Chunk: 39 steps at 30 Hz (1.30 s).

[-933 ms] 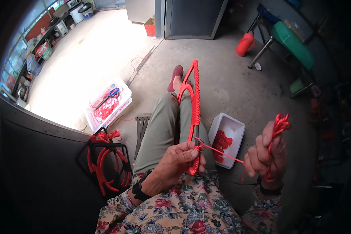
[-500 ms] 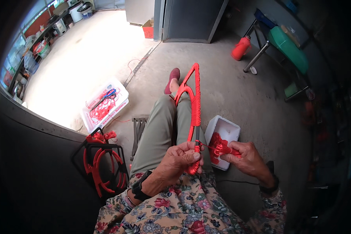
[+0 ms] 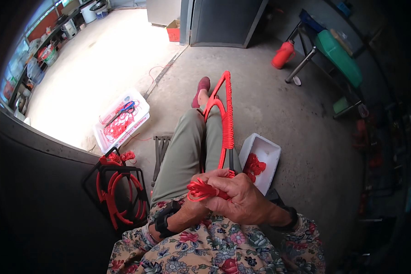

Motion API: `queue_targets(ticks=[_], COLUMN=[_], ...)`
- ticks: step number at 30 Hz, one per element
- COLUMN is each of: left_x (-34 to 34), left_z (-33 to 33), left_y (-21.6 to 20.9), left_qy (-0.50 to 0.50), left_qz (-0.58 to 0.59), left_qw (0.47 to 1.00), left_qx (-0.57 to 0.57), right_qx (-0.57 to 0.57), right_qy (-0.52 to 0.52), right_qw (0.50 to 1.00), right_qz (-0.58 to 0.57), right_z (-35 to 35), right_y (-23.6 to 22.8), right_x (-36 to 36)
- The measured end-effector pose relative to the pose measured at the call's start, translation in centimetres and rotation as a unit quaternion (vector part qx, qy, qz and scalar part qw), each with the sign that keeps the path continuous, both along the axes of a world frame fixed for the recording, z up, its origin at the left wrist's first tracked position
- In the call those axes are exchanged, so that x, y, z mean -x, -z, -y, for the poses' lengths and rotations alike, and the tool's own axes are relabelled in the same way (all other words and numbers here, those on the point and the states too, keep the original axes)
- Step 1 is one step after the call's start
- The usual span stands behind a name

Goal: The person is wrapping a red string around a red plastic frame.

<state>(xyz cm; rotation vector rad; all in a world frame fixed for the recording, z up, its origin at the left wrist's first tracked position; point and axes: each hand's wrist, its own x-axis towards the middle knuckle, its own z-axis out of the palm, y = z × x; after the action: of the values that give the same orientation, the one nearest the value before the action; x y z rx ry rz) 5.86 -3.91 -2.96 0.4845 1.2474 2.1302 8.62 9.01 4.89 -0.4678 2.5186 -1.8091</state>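
A tall frame (image 3: 229,114) stands over my lap, its side wound with red cord and a short bare black stretch low down. My left hand (image 3: 195,209) is closed on the lower end of this frame, its fingers largely covered by my other hand. Crossing in front, my right hand (image 3: 239,199) grips a looped bundle of red cord (image 3: 203,190) that sticks out to the left of its fingers. More red cord (image 3: 255,166) lies in a white box (image 3: 272,157) beside my right leg.
On the floor at left, a white tray (image 3: 144,115) holds red cord scraps and scissors (image 3: 123,111). Black frames with red rings (image 3: 116,194) lean by my left side, near a slatted stool (image 3: 161,148). A red flask (image 3: 284,54) and a metal-legged table (image 3: 306,64) stand far right.
My right hand has swung left with the cord bundle, from beside the white box to in front of the frame and my left hand. The frame's top has tipped slightly left.
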Motion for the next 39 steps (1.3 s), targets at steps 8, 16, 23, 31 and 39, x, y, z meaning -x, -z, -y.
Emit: queue_targets(ticks=[8, 16, 23, 31, 39], left_x=[1.1, 3.0, 3.1, 3.6, 4.5], left_z=[-1.2, -2.0, -1.6, -1.5, -0.4], left_y=[-0.6, -1.7, -2.7, -2.4, -1.1], left_qy=[-0.058, -0.183, -0.119, -0.113, -0.138], left_qz=[-0.148, -0.270, -0.066, 0.047, 0.119], left_qw=[0.984, 0.933, 0.987, 0.990, 0.979], left_qx=[0.082, 0.150, 0.083, 0.072, 0.094], right_qx=[-0.017, -0.011, 0.579, 0.456, -0.102], right_qy=[-0.011, 0.169, 0.107, 0.207, 0.075], right_qw=[0.995, 0.985, 0.803, 0.850, 0.989], right_qz=[0.099, -0.036, -0.096, -0.167, 0.070], right_z=[-3.3, -5.9, -18.3, -21.8, -10.3], right_y=[-4.3, -4.9, -7.5, -5.2, 1.7], right_x=[0.7, 1.5, 2.3, 2.3, -1.3])
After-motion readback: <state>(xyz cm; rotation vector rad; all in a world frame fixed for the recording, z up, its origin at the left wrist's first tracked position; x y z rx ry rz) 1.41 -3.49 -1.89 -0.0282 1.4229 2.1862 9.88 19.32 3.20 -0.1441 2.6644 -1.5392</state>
